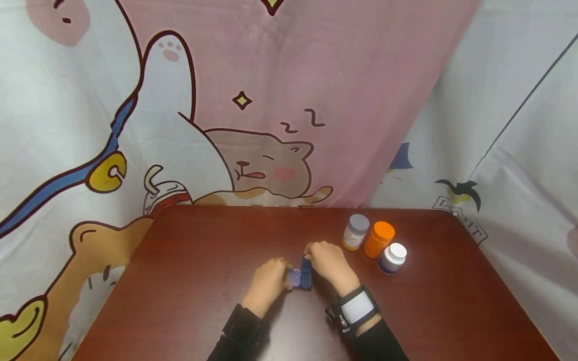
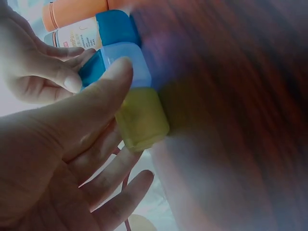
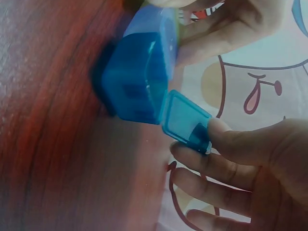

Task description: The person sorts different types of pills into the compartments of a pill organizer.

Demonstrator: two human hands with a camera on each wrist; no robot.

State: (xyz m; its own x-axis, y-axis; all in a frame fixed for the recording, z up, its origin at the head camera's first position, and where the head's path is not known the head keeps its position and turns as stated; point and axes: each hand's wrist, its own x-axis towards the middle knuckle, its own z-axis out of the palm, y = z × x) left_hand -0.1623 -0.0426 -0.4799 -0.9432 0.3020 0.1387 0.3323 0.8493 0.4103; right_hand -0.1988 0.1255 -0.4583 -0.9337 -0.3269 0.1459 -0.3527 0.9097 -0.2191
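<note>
A small pill box with a row of coloured compartments lies on the dark red table. My left hand holds its left end, thumb pressed on a pale blue compartment beside a yellow one. My right hand pinches the raised lid of the blue end compartment, which stands open. What lies inside that compartment does not show.
Three small bottles stand right of my hands: a grey-capped one, an orange one and a white-capped dark one. A cartoon-print cloth hangs behind the table. Black sleeves and wrist straps cover both forearms.
</note>
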